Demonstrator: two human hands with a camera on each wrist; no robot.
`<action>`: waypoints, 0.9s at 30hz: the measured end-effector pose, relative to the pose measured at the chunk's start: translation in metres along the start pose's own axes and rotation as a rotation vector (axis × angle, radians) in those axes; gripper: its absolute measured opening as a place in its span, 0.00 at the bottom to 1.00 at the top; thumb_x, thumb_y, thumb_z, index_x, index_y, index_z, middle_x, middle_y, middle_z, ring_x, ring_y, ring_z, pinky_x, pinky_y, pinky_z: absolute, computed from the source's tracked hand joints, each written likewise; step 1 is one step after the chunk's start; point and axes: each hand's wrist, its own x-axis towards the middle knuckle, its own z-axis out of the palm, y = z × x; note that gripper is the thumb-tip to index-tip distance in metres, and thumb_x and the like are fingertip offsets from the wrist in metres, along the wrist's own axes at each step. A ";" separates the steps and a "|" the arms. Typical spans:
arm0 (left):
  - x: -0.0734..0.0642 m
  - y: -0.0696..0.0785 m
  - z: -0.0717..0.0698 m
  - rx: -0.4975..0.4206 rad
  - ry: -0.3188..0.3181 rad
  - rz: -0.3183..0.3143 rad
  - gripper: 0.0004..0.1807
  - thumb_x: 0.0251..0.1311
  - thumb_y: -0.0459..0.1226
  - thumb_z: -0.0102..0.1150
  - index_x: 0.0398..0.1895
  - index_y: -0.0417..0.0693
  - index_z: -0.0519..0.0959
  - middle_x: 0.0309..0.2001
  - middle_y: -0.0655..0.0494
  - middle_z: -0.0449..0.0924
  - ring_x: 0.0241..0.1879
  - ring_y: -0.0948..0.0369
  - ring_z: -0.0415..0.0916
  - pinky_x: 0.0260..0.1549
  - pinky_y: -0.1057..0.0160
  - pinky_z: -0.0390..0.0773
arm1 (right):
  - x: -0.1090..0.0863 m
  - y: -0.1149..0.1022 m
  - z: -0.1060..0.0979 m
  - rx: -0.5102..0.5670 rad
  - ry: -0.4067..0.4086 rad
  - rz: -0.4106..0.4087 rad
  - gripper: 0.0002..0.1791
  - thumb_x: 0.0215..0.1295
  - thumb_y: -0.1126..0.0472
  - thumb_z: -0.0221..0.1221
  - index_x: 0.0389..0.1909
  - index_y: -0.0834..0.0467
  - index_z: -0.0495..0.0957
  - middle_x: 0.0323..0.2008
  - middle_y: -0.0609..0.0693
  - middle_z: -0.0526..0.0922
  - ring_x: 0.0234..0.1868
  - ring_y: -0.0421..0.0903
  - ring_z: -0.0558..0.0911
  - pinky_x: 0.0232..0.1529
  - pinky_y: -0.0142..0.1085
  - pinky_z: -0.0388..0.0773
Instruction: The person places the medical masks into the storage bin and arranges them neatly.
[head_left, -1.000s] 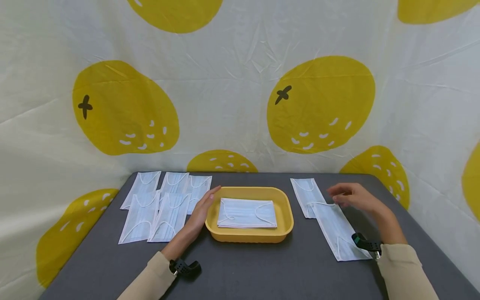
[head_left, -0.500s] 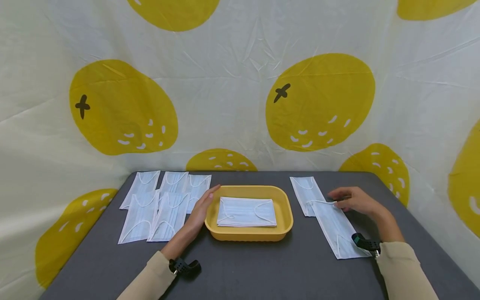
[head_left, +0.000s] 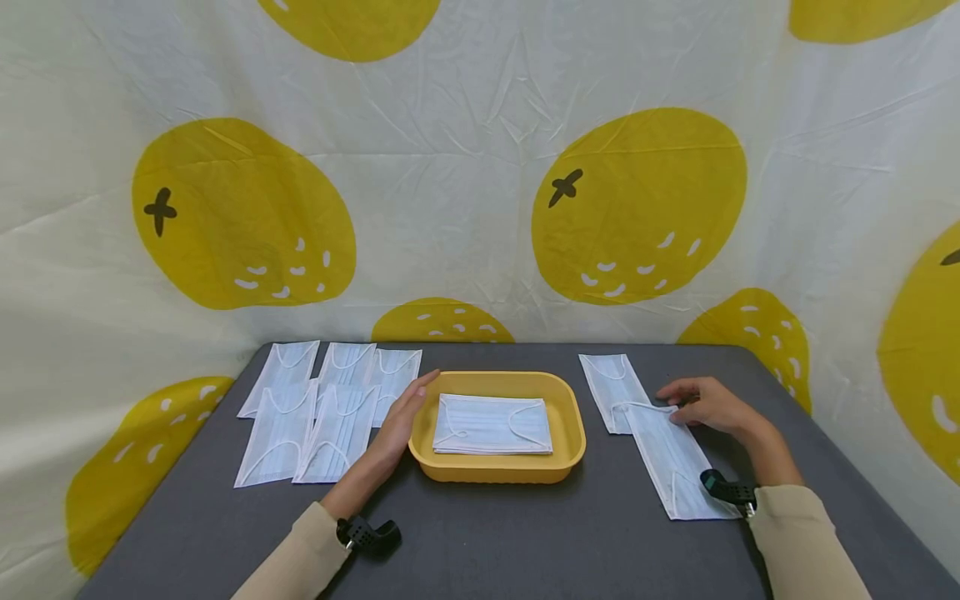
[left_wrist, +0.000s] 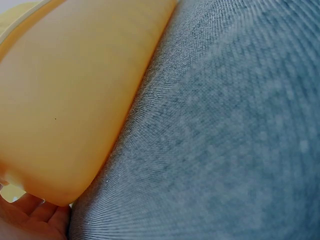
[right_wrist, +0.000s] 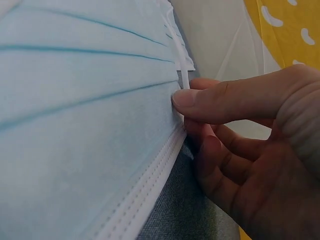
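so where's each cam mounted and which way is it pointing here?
Head: worn on the head, looks forward and down at the grey table, yellow tray and masks; both forearms, left hand and right hand show.
Left wrist: low beside the tray's outer wall, facing along the table; only a bit of the hand shows at the bottom left.
Right wrist: low at the mask, facing the thumb pressing on its edge.
Shared: head and left wrist both show the tray; head and right wrist both show that mask.

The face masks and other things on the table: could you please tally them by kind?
Loose face masks left of the tray: 5
Loose face masks right of the tray: 2
Stack of masks in the tray: 1 stack, number unclear
Yellow tray: 1
Total: 9 items, taking the stack as one
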 end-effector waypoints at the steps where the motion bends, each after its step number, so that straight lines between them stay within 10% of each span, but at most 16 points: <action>1: 0.000 0.000 0.000 0.000 0.000 -0.002 0.27 0.84 0.45 0.32 0.79 0.46 0.63 0.80 0.46 0.59 0.82 0.48 0.50 0.81 0.45 0.46 | 0.000 0.000 0.000 -0.004 0.005 0.005 0.23 0.60 0.69 0.67 0.56 0.73 0.79 0.40 0.58 0.80 0.34 0.40 0.74 0.32 0.32 0.77; 27: -0.001 0.005 -0.001 -0.012 -0.011 -0.032 0.27 0.84 0.46 0.31 0.80 0.50 0.62 0.81 0.48 0.58 0.83 0.50 0.48 0.82 0.45 0.44 | 0.000 -0.011 -0.002 0.001 0.027 0.051 0.16 0.68 0.66 0.63 0.53 0.70 0.79 0.38 0.56 0.81 0.34 0.43 0.76 0.33 0.35 0.80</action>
